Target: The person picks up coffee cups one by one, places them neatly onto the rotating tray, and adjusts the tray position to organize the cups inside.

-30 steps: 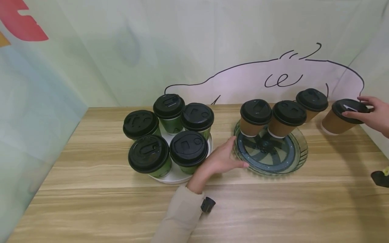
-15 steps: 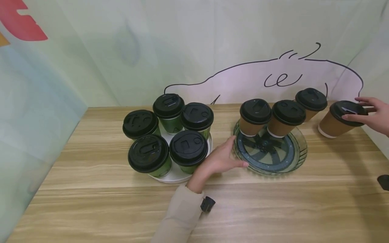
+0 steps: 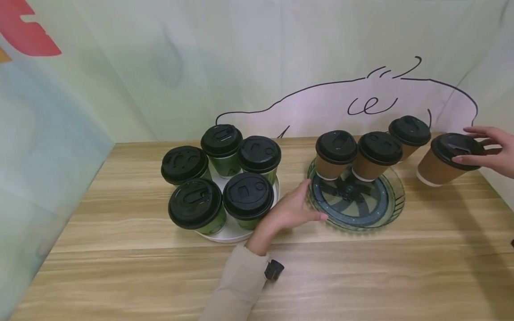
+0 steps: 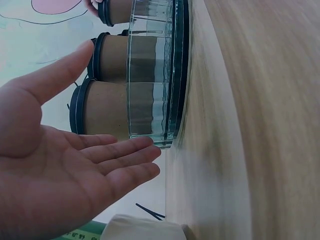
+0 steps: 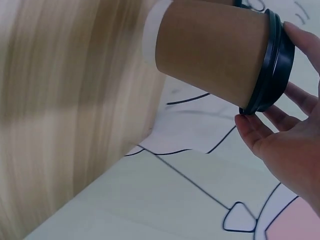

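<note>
My right hand point(image 3: 491, 149) pinches the black lid of a brown paper coffee cup point(image 3: 435, 167) at the right of the table, thumb on one side of the lid and fingers on the other. In the right wrist view this cup point(image 5: 210, 50) has its white base close to the tabletop; whether they touch I cannot tell. My left hand point(image 3: 295, 209) is beside a ribbed clear glass dish point(image 3: 397, 200), its fingers extended and fingertips at the dish's side in the left wrist view. Two lidded brown cups point(image 3: 331, 168) point(image 3: 368, 169) stand in the back of the dish.
Behind the dish's right side stands another brown cup point(image 3: 410, 131). Left of the dish, a white round plate point(image 3: 230, 232) carries several green cups point(image 3: 213, 225) with black lids. The wooden table point(image 3: 160, 276) meets a printed backdrop point(image 3: 249, 67) at its back edge.
My right hand and the brown cup have shifted a little to the left and toward me. My left hand stays in place at the dish.
</note>
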`<control>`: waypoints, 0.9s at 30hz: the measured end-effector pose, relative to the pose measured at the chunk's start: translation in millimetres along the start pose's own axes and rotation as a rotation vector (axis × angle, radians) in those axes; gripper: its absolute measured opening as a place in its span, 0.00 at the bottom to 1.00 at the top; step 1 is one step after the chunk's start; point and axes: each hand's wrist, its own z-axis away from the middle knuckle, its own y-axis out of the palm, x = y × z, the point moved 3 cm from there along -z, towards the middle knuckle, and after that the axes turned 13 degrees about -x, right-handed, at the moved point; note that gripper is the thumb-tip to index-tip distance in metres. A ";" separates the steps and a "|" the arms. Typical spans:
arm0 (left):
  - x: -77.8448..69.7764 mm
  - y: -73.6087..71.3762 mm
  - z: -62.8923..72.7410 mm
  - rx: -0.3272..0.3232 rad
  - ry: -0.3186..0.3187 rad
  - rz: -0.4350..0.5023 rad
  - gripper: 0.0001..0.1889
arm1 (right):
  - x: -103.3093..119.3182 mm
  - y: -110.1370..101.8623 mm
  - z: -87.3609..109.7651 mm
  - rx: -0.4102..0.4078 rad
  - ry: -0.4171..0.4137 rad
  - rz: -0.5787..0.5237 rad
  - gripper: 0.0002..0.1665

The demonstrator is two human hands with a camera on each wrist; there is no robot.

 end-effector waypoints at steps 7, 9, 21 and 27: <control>0.6 0.5 0.2 -0.003 -0.004 0.007 0.49 | 107.4 -26.6 44.3 0.006 -0.088 -0.118 0.42; 0.5 0.3 0.4 -0.004 -0.004 0.010 0.48 | 115.4 -27.5 48.3 0.022 -0.117 -0.115 0.41; -0.1 -0.1 0.5 -0.007 0.000 0.010 0.48 | 130.5 -28.5 59.2 0.058 -0.220 -0.205 0.44; 0.1 0.4 0.0 -0.009 0.000 0.007 0.48 | 148.4 -28.9 67.6 0.077 -0.259 -0.204 0.44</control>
